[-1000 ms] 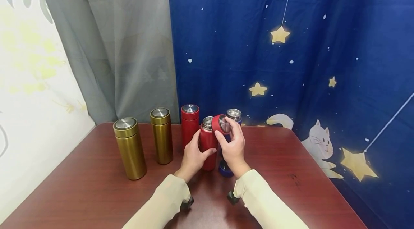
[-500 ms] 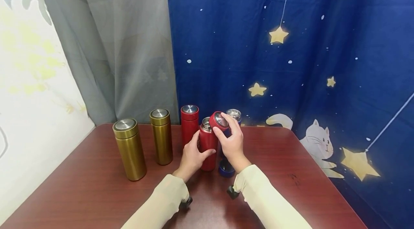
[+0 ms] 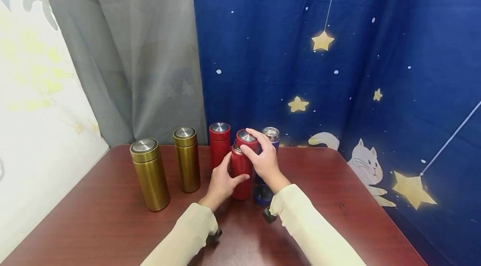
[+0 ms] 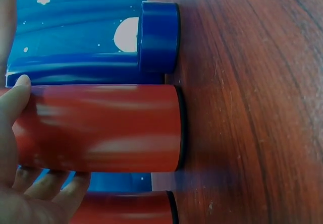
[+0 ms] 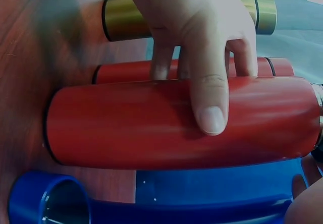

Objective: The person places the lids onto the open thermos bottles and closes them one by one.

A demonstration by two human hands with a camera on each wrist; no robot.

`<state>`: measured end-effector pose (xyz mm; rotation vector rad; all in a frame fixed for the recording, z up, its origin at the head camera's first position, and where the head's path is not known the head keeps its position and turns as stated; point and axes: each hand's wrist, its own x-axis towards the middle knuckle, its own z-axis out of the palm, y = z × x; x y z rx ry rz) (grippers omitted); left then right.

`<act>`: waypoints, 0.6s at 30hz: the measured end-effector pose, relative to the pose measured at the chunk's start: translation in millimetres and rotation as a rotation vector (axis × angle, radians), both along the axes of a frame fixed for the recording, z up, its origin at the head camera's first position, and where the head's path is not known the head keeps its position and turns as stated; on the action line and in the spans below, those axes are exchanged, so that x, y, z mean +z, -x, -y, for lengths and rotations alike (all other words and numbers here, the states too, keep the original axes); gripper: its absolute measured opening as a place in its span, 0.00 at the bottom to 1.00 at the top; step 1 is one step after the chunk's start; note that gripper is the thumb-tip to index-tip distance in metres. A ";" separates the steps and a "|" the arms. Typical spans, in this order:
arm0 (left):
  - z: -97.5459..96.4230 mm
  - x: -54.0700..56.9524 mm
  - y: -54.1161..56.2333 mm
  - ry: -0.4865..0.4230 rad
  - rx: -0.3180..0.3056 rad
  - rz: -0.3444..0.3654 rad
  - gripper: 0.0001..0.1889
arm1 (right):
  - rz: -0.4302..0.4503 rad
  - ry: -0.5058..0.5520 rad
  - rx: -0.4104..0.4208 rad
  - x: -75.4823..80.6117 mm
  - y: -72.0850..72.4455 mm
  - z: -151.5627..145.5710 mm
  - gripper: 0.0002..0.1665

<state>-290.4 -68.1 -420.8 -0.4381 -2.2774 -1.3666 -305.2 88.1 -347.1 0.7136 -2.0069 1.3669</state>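
My left hand (image 3: pixel 221 182) grips the body of a red thermos flask (image 3: pixel 240 172) that stands upright on the table. My right hand (image 3: pixel 266 160) holds its red lid (image 3: pixel 246 135), steel disc up, by the side. The lid is nearly level at the flask's mouth, a little to its right and overlapping it; whether they touch I cannot tell. In the right wrist view my left thumb lies along the flask (image 5: pixel 126 125). The left wrist view shows its lower body (image 4: pixel 106 128) with the fingers (image 4: pixel 70 193) underneath.
Right behind stands an uncapped blue flask (image 3: pixel 271 133); its blue lid (image 3: pixel 263 195) lies near it, hollow side up. A capped red flask (image 3: pixel 219 145) is behind my left hand. Two capped gold flasks (image 3: pixel 150 174) stand left. Curtains hang behind the table (image 3: pixel 94 224).
My right hand has moved left with the red lid, bringing it from tilted beside the flask to nearly level at the mouth. The left hand keeps its grip in place.
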 end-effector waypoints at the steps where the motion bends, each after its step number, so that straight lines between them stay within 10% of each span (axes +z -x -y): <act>1: 0.7 0.0 0.0 0.000 -0.002 -0.001 0.45 | 0.013 -0.009 0.006 1.3 0.3 0.7 0.29; 18: 2.8 1.0 1.7 -0.013 -0.042 0.001 0.45 | 0.118 -0.125 0.051 8.1 4.8 2.0 0.28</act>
